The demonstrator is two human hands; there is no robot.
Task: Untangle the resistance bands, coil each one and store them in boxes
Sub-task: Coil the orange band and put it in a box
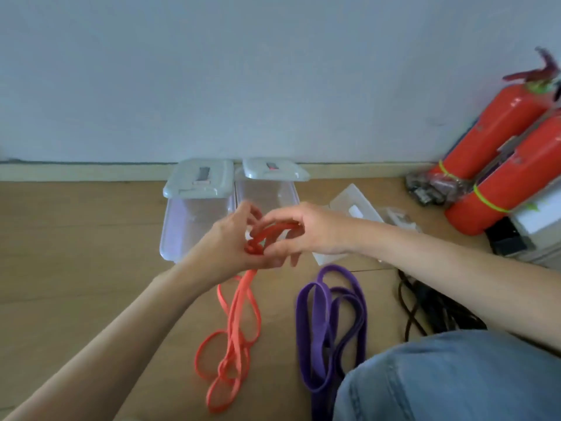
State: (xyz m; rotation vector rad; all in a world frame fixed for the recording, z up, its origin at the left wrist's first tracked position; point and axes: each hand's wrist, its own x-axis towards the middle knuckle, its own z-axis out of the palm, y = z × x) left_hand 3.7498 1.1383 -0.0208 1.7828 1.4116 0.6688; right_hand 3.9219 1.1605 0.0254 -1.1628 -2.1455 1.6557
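Orange resistance band (235,335) hangs from both hands over the wooden floor (76,253), its long axis running from the grip down toward the person, where its lower loops lie slack and overlapping on the boards. At the grip, its upper end is bunched into a small coil. The left hand (233,238) has its fingers curled around that coil from below and the left; the right hand (306,229) pinches the top strands between thumb and fingertips, just right of the bunch. Beyond the hands stand two clear boxes (194,226) side by side, each with its pale lid (200,179) tilted up at the far end (near the wall). Right of the hanging strands, a purple resistance band (329,329) lies in long loops pointing the same way, partly under a denim-clad knee (449,381).
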